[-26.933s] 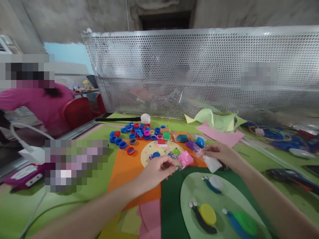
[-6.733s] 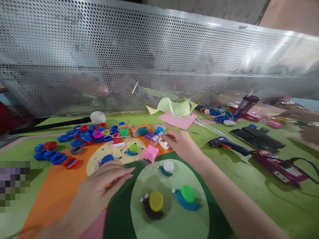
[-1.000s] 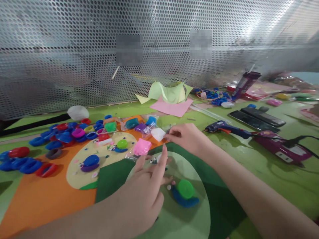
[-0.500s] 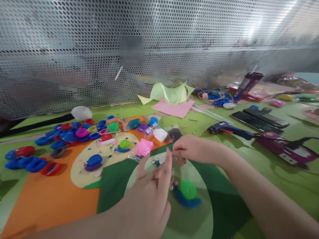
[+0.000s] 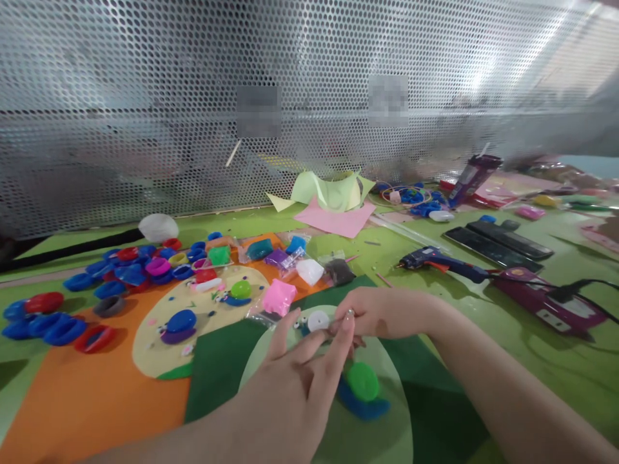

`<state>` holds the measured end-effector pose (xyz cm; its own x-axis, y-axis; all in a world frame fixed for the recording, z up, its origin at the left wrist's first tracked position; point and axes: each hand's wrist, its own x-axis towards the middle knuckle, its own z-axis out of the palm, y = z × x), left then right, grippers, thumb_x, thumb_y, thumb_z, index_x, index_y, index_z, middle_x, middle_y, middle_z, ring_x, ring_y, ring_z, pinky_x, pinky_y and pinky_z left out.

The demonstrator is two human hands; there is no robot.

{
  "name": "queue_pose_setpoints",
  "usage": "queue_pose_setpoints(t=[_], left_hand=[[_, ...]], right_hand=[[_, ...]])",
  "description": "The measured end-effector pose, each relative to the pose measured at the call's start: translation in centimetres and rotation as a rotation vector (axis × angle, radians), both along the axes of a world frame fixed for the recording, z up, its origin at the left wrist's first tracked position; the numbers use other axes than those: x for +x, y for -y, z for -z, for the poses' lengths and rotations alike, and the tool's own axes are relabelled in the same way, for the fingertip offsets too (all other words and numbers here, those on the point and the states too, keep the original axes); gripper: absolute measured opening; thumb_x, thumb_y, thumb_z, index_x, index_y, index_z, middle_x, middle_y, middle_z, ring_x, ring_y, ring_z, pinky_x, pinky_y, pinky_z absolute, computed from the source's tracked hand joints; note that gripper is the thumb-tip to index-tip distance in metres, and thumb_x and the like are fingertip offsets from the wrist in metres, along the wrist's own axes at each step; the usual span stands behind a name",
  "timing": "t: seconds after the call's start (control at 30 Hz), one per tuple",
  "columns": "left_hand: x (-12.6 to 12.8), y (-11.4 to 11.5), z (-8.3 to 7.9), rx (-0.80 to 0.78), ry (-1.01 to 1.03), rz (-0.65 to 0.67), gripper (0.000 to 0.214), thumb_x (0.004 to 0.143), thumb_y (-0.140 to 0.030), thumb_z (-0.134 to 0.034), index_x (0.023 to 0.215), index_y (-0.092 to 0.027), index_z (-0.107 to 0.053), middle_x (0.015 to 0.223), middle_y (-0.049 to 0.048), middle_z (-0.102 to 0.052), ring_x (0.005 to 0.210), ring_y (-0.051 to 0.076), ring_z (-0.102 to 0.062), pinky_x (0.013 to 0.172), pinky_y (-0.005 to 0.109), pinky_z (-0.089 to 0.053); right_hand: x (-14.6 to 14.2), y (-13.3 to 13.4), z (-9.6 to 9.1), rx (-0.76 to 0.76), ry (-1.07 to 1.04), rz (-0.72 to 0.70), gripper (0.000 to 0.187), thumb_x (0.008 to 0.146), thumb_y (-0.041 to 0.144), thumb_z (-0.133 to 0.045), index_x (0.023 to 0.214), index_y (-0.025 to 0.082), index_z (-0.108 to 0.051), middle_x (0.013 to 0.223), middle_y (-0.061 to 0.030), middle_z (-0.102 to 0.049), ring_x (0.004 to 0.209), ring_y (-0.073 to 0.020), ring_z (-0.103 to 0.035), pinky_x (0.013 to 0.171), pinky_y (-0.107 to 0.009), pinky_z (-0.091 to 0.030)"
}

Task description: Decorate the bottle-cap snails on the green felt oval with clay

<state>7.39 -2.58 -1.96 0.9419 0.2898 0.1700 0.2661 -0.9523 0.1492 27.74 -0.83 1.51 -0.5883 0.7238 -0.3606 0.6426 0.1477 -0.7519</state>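
My left hand point(image 5: 300, 380) reaches over a pale green paper oval point(image 5: 372, 435), its fingers stretched out and apart. A tiny pale speck shows at the tip of its index finger. Against that fingertip my right hand point(image 5: 370, 314) is closed in a pinch; whatever it may hold is hidden. Just beyond the fingers sits a small clay snail with a white coiled shell point(image 5: 318, 321) and googly eyes, partly covered by my left hand. Nearer to me on the oval lies a larger snail with a bright green shell point(image 5: 362, 381) and blue body; its head is hidden by my fingers.
Dark green card point(image 5: 213, 361) lies beneath the oval. To the left, a cream oval point(image 5: 149, 351) with clay snails rests on orange card point(image 5: 106, 399). Clay packets, including a pink one point(image 5: 279, 297), lie behind. A glue gun point(image 5: 442, 263) and a purple power strip point(image 5: 546, 299) are right.
My left index fingertip has shifted right and now meets my right fingers. The white snail shell shows more fully. The whole view has tilted slightly.
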Motion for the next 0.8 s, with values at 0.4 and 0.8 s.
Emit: queue_pose_setpoints(t=[0.4,0.8], left_hand=[[-0.3,0.15,0.53,0.054,-0.066,0.003,0.084,0.078,-0.003,-0.034,0.134,-0.006,0.028,0.102,0.0126,-0.068,0.12,0.036,-0.042,0.095,0.07,-0.018],[-0.01,-0.04,-0.15,-0.01,-0.024,-0.019,0.082,0.071,-0.003,-0.033,0.14,-0.003,0.012,0.083,0.0105,-0.071,0.107,0.033,-0.053,0.096,0.066,-0.018]], right_hand=[[-0.25,-0.26,0.54,-0.072,-0.071,-0.024,0.024,0.077,0.015,-0.043,0.059,0.017,-0.059,0.058,0.0028,-0.059,0.054,-0.0087,-0.052,0.059,-0.02,-0.043],[-0.22,-0.31,0.56,-0.078,-0.115,-0.038,0.024,0.079,0.012,-0.044,0.068,0.016,-0.065,0.064,0.0,-0.065,0.059,-0.0105,-0.058,0.062,-0.023,-0.045]])
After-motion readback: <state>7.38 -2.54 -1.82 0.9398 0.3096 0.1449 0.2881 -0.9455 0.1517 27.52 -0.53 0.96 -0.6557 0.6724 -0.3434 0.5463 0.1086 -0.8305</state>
